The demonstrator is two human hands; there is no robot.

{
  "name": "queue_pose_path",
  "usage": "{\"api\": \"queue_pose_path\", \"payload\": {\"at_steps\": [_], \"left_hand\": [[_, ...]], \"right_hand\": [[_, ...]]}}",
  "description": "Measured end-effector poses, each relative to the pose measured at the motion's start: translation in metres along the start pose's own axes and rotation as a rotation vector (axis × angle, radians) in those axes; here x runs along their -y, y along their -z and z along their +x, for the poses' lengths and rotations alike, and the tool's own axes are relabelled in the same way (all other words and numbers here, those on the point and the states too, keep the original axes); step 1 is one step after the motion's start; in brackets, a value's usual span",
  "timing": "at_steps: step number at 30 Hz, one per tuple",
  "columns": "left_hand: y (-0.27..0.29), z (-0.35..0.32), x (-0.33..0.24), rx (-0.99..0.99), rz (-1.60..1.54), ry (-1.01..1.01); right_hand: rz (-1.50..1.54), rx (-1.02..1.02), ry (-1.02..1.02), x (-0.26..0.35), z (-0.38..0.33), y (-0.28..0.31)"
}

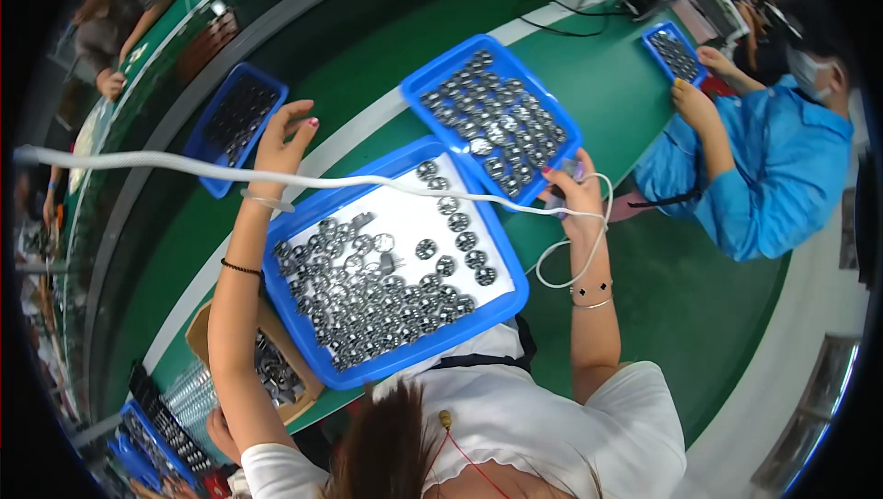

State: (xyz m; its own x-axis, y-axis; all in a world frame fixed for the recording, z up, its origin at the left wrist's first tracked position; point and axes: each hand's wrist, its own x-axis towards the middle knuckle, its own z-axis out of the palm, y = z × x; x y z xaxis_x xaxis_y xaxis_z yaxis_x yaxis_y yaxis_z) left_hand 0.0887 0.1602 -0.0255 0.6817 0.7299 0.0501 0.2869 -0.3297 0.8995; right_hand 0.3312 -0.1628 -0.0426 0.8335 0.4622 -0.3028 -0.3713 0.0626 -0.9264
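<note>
A large blue tray [416,357] with a white liner lies in front of me, holding several small round metal parts [368,301]. My left hand [280,142] is raised beyond the tray's far left corner, fingers spread, holding nothing. My right hand [572,188] sits at the near right corner of a second blue tray [412,91] full of round parts, gripping a small grey corded tool [570,169]. Its white cable [184,164] runs left across the near tray and loops by my right wrist.
A third blue tray [209,178] of dark parts lies far left on the green bench [662,315]. A cardboard box [204,334] of metal parts sits near my left elbow. A person in blue [773,168] works at another blue tray [655,38] on the right.
</note>
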Motion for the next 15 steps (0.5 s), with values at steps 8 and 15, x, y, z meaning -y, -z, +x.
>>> {"api": "queue_pose_path", "payload": {"at_steps": [8, 15], "left_hand": [[-0.002, -0.033, -0.040, 0.195, -0.222, 0.153], [0.027, -0.142, -0.060, 0.244, -0.258, 0.305]], "right_hand": [[-0.189, 0.348, -0.102, 0.036, -0.034, -0.015], [-0.385, 0.728, -0.218, 0.022, -0.047, -0.033]]}}
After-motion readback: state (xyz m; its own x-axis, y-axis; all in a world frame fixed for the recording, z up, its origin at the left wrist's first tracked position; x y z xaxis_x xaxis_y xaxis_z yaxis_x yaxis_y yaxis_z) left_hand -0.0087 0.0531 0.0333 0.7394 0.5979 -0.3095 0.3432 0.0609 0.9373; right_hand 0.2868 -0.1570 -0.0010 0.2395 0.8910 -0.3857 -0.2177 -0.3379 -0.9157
